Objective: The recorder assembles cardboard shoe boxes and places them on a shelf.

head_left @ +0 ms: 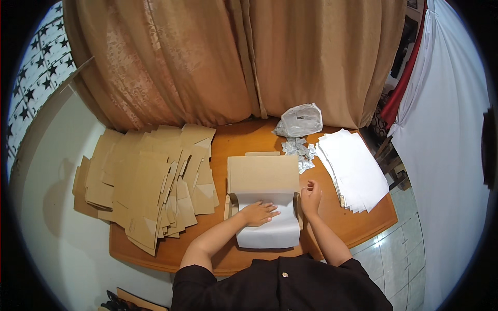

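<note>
An open cardboard box stands in front of me with its lid raised at the back. A white sheet of paper lines it and hangs over the front edge. Flat on that sheet rests my left hand, its fingers spread. My right hand is just beside the box's right side, fingers curled in; whether anything is inside them is hidden. Several small sachets lie scattered behind the box on the right, next to a clear plastic bag.
A loose pile of flat cardboard box blanks covers the table's left side. On the right is a fanned stack of white paper. The brown wooden table backs onto tan curtains; a white cloth hangs at right.
</note>
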The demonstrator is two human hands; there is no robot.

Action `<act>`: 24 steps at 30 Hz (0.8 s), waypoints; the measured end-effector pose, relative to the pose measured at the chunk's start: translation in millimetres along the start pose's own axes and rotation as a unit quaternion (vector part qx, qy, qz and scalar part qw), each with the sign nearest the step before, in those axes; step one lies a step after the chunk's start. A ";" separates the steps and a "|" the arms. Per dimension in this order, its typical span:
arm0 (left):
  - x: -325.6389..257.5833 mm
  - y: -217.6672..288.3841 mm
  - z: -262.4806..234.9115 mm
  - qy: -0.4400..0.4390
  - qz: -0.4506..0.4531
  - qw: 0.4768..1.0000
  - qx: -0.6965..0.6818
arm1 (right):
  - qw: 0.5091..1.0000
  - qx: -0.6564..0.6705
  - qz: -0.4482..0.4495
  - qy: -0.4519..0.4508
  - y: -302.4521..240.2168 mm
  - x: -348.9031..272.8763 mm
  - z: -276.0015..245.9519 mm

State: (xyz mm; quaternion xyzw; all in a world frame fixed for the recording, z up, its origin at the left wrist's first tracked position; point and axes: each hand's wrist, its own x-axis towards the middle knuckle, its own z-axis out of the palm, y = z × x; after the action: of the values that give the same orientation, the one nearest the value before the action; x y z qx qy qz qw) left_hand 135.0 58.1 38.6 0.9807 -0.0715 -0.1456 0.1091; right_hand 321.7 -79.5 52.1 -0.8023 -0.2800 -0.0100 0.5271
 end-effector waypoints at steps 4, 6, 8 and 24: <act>10.7 -12.8 13.9 -0.045 0.010 0.999 -0.011 | 0.999 -0.029 0.006 0.012 27.6 21.3 -0.7; 14.8 -16.2 18.8 -0.034 0.022 0.999 -0.021 | 0.998 -0.059 0.005 0.001 41.5 33.7 3.8; 19.3 -21.2 21.3 -0.023 0.033 0.999 -0.031 | 0.996 -0.088 0.004 -0.013 56.0 46.7 9.8; -53.4 2.7 -73.9 0.063 -0.149 0.911 -0.379 | 0.915 -0.341 0.021 -0.215 77.8 138.2 61.6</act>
State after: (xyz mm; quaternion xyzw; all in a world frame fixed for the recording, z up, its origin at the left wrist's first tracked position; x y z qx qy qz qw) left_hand 106.3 79.0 122.6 0.8719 0.1431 -0.1147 0.4542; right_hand 456.8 11.2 2.4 -0.9216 -0.3496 0.0792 0.1485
